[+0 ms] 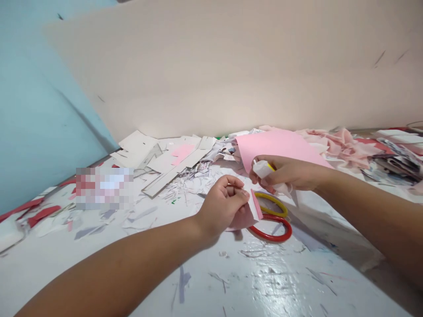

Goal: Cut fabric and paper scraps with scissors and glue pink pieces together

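Observation:
My left hand (226, 204) pinches a small folded piece of paper (253, 209), white on top with a pink edge and pink underneath. In my right hand (284, 174), just to the right and slightly higher, is a small white nozzled bottle (262, 169) with a bit of yellow, like a glue bottle; fingers cover most of it. Below and between the hands lie a yellow loop (274, 203) and a red loop (288, 231), which look like scissors handles. Their other ends are hidden behind the paper. Behind my right hand is a large pink sheet (280, 145).
White card offcuts (140, 149) and shredded paper (188, 180) lie along the back of the white table (231, 281). Pale pink crumpled fabric or paper (343, 145) is heaped at right. Red scraps (44, 214) lie at left, near a blurred-out patch. A wall stands behind.

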Available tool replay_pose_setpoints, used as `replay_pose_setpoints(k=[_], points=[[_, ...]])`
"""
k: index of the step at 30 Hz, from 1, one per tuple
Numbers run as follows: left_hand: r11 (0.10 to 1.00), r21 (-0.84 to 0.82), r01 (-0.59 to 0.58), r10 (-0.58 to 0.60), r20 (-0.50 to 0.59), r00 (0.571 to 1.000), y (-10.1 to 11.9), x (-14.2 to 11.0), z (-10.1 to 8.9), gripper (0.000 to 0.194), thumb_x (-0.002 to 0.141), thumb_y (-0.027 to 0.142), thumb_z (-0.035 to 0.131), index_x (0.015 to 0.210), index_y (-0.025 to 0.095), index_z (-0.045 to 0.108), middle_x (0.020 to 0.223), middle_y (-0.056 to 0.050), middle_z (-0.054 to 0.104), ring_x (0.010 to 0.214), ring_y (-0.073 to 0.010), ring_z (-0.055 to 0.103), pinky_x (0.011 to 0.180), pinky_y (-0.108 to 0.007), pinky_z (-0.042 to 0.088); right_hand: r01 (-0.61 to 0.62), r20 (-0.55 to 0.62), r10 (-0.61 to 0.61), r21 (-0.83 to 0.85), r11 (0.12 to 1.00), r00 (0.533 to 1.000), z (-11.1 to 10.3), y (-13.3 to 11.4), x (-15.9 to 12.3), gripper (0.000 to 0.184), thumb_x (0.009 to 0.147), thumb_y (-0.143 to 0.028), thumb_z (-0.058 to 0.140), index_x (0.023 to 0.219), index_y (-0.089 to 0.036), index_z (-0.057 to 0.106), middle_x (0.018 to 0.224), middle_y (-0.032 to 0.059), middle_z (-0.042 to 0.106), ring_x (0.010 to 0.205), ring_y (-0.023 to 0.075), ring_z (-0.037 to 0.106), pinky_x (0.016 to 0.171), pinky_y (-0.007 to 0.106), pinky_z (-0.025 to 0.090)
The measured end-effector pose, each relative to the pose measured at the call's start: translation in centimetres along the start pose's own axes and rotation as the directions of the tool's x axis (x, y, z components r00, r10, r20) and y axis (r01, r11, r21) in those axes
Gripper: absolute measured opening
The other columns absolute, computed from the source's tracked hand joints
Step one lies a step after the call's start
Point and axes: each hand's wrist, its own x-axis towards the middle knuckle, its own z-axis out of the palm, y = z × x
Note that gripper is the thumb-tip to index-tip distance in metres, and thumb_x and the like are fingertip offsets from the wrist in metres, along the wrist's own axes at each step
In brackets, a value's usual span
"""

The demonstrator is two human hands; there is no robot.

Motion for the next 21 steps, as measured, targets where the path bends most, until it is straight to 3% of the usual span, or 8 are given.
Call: replay_pose_setpoints(k=[3,6,21], points=[[0.999,-0.031,-0.04,0.04,-0.013,0.999,0.4,0.1,-0.3,0.015,0.072,0.02,0.058,0.08,0.02,0.046,0.052,0.007,0.051,0.046,-0.0044,0.045,0.048,-0.015,0.037,0.038,0.059,-0.038,0.004,0.999,0.998,1.0,0.3,0.3,0.031,0.06,-0.015,0.067,0.087,-0.019,0.052,0.066,-0.003,0.055,0.054,0.0103,0.049,0.045,0.021,0.037],[0.999,-0.026,-0.045,0.045,-0.014,0.999,0.9,0.2,-0.5,0.015,0.071,0.019,0.058,0.079,0.021,0.045,0.053,0.007,0.052,0.046,-0.005,0.046,0.049,-0.017,0.037,0.065,0.106,-0.072,0.066,0.996,0.992,1.8,0.3,0.4,0.033,0.061,-0.018,0.069,0.087,-0.021,0.049,0.065,-0.0047,0.053,0.054,0.0091,0.048,0.045,0.02,0.036],[0.988,0.084,-0.127,0.125,0.029,0.992,1.8,0.2,-0.7,0.015,0.073,0.021,0.058,0.082,0.021,0.046,0.059,0.006,0.051,0.052,-0.0067,0.049,0.053,-0.02,0.041,0.109,0.104,-0.126,0.15,0.983,0.987,2.5,0.5,0.3,0.03,0.062,-0.019,0.069,0.084,-0.017,0.049,0.059,-0.0057,0.052,0.05,0.0073,0.048,0.044,0.019,0.036]])
